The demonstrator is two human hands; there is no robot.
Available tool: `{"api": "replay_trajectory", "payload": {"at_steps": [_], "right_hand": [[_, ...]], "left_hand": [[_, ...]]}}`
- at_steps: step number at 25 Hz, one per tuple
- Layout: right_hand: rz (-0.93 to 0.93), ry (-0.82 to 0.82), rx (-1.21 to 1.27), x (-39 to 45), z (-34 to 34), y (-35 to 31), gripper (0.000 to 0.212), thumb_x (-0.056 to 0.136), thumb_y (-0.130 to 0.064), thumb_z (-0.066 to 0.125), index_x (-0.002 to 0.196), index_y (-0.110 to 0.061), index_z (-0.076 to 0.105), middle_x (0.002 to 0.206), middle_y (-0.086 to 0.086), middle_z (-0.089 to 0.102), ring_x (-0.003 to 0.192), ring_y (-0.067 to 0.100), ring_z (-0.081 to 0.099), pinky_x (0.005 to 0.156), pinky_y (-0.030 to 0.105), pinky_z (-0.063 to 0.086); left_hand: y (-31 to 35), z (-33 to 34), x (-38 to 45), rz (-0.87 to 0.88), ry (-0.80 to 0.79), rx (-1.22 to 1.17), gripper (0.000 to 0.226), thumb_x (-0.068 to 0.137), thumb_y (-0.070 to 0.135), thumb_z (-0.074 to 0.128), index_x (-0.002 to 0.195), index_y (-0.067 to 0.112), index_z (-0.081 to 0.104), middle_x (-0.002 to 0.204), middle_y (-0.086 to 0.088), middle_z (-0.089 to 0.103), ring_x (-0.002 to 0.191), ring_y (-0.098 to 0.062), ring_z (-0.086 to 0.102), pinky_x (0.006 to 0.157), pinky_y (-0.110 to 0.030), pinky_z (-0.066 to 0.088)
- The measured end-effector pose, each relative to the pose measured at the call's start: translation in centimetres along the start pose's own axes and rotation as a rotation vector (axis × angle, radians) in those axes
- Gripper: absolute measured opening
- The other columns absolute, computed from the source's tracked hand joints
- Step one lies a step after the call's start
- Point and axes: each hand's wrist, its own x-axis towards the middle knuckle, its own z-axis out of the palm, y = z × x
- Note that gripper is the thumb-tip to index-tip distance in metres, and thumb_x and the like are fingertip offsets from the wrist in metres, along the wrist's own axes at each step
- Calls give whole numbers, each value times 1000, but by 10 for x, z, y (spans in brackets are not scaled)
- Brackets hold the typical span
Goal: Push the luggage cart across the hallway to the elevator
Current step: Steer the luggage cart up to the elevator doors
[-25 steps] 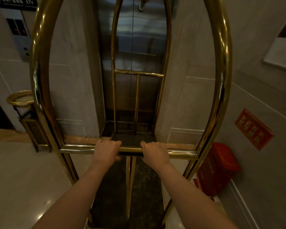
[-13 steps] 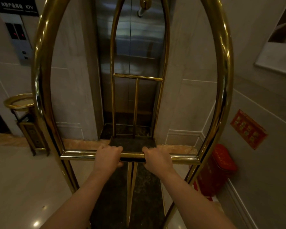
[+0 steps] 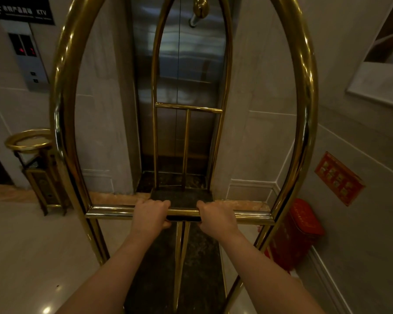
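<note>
Two hands, our left hand (image 3: 149, 214) and right hand (image 3: 216, 215), wrapped tight on the luggage cart (image 3: 69, 109) crossbar, cart nose at the closed elevator doors (image 3: 179, 71). Risk: ramming the doors, or clipping the red bin (image 3: 297, 232).

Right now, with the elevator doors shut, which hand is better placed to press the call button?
The left hand. The call panel is on the wall left of the cart's frame; the right hand would have to cross over.
</note>
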Motion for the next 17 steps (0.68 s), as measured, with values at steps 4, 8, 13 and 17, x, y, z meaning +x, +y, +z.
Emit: {"api": "replay_trajectory", "payload": {"at_steps": [4, 8, 13, 17], "right_hand": [[-5, -4, -9, 2, -1, 1, 29, 90, -29, 65, 116, -19, 56, 91, 2, 67, 81, 22, 64, 67, 35, 48], [2, -10, -10, 1, -3, 1, 29, 90, -29, 65, 115, -19, 56, 92, 2, 67, 82, 22, 64, 68, 36, 48], [6, -7, -7, 1, -2, 0, 28, 90, -30, 64, 114, -19, 57, 92, 2, 67, 82, 22, 64, 69, 36, 49], [35, 3, -1, 0, -2, -1, 27, 89, -30, 66, 113, -20, 57, 91, 0, 67, 82, 22, 64, 66, 35, 45]], "left_hand": [[-1, 3, 2, -4, 4, -13, 24, 79, 41, 72, 95, 30, 57, 89, 7, 63, 88, -15, 61, 85, -37, 43], [-1, 4, 2, -6, 15, -24, 25, 77, 40, 73, 94, 30, 57, 87, 7, 63, 86, -15, 60, 84, -37, 42], [-1, 4, 1, -11, 17, -27, 26, 76, 39, 74, 93, 29, 57, 87, 7, 62, 87, -15, 60, 85, -38, 42], [-1, 3, 0, -8, 31, -19, 25, 77, 40, 73, 93, 30, 56, 88, 7, 63, 87, -16, 60, 86, -38, 43]]}}
